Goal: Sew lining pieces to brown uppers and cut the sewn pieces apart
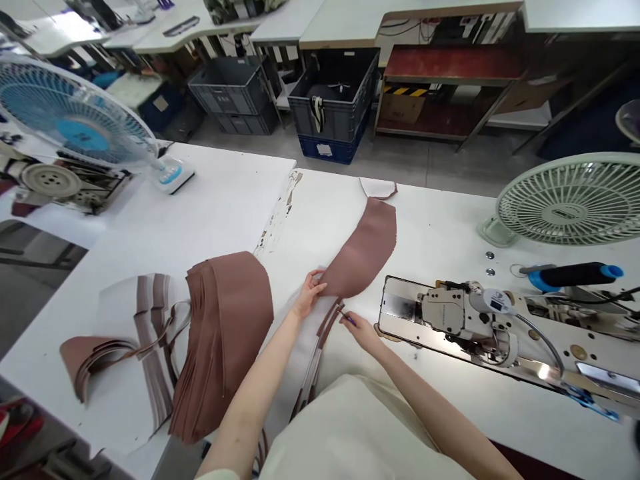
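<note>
A curved brown fabric panel [367,243] lies flat on the white table. My left hand [311,293] pinches its lower left edge between thumb and fingers. Close by on the right, my right hand [361,329] is closed around a small tool with a purple handle [350,319]; its dark tip points at narrow brown strips [327,323] running down from the panel toward my lap. The tool's exact kind is too small to make out. A white piece with a brown edge [379,189] lies beyond the panel's far end.
A thick stack of brown panels [233,320] lies left of my arm, beside white-and-brown striped pieces [153,333]. To my right is a sewing machine [445,310] with a black thread cone [575,275] and a green fan [570,207]. A blue fan [83,133] stands far left.
</note>
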Demonstrator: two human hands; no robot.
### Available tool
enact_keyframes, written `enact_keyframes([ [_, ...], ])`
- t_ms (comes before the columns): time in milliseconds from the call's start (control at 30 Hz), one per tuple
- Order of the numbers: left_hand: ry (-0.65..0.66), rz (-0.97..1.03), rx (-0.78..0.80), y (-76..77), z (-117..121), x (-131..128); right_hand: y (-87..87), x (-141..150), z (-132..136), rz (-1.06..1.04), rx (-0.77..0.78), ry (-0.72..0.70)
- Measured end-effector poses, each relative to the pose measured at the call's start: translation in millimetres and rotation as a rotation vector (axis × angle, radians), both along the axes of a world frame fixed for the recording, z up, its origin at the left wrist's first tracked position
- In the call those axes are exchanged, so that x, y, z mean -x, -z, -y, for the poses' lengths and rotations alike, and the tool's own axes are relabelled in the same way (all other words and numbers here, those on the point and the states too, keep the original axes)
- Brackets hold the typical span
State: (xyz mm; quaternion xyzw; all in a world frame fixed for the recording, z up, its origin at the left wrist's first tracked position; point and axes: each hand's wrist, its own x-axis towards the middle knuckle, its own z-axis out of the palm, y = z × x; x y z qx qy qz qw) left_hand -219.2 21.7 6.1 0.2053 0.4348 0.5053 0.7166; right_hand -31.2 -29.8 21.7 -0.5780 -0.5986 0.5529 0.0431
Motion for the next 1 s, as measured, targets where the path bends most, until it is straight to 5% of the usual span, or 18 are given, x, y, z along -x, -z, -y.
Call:
enact_keyframes([
  [133,-0.025,0.021,-0.003,12.8,2.8,0.4,-8.4,-6.0,-17.7,0.179,0.032,0.051],
  [300,-0.077,0.017,0.067,25.6,5.4,-0.8,1.2,-0.8,-22.7,0.166,0.015,0.085],
  [667,0.096,0.055,-0.033,9.6,3.6,4.8,9.3,4.6,-34.4,0.112,-0.040,0.067],
  [1000,0.099,0.031,-0.043,9.1,2.9,4.2,10.6,-4.2,-33.1,0.175,-0.111,0.069],
])
